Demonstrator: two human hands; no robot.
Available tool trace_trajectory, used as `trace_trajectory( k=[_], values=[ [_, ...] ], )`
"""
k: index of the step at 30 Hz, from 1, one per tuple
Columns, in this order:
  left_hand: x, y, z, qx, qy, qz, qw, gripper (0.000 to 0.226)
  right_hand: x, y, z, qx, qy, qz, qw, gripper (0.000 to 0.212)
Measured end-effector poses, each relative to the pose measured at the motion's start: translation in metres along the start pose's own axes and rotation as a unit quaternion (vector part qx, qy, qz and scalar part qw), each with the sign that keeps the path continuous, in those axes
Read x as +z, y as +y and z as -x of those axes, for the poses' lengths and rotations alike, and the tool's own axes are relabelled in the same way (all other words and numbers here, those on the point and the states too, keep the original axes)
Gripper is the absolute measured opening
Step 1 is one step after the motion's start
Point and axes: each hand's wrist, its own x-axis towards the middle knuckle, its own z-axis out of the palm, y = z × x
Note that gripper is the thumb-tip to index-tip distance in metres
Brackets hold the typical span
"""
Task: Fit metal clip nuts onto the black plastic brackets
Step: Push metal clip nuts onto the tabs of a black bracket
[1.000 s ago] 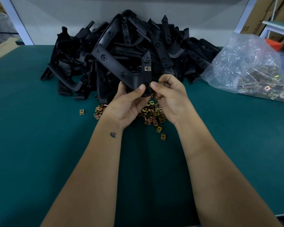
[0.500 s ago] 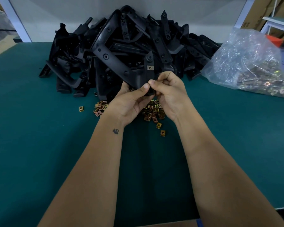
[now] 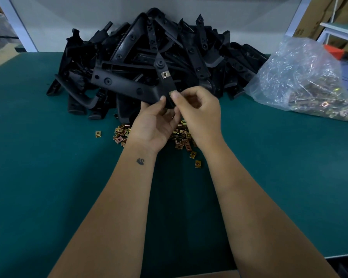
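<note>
I hold a black plastic bracket (image 3: pixel 127 85) above the green table, gripped at its corner by my left hand (image 3: pixel 155 121). One metal clip nut (image 3: pixel 164 74) sits on the bracket's upright arm. My right hand (image 3: pixel 197 111) pinches a second clip nut (image 3: pixel 171 93) against the lower part of that arm, thumb tip on it. A loose heap of brass-coloured clip nuts (image 3: pixel 181 135) lies on the table under my hands.
A big pile of black brackets (image 3: pixel 169 47) fills the back of the green table (image 3: pixel 48 177). A clear plastic bag of clip nuts (image 3: pixel 303 81) lies at the right. Single nuts (image 3: pixel 98 134) lie scattered near the heap. Cardboard boxes stand beyond the table.
The bracket's long arm has swung down to the left, lying flatter. My right thumb has moved up along the upright arm, and a second nut shows under it.
</note>
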Motion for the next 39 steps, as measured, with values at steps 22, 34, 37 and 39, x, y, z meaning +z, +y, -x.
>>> trace_trajectory(
  k=[22,34,37,39],
  values=[
    [0.002,-0.001,-0.007,0.05,0.116,-0.06,0.99,0.009,-0.006,-0.005,0.002,-0.199,0.073,0.235,0.948,0.019],
    [0.004,-0.003,-0.001,0.052,0.108,-0.158,0.98,0.008,-0.008,-0.005,-0.001,-0.11,0.077,0.155,0.979,0.024],
    [0.005,-0.002,-0.001,0.049,0.119,-0.16,0.979,0.007,-0.008,-0.004,-0.001,-0.114,0.085,0.16,0.977,0.023],
    [0.007,-0.003,0.0,0.048,0.122,-0.175,0.976,0.006,-0.009,-0.004,-0.001,-0.108,0.089,0.152,0.978,0.02]
  ],
)
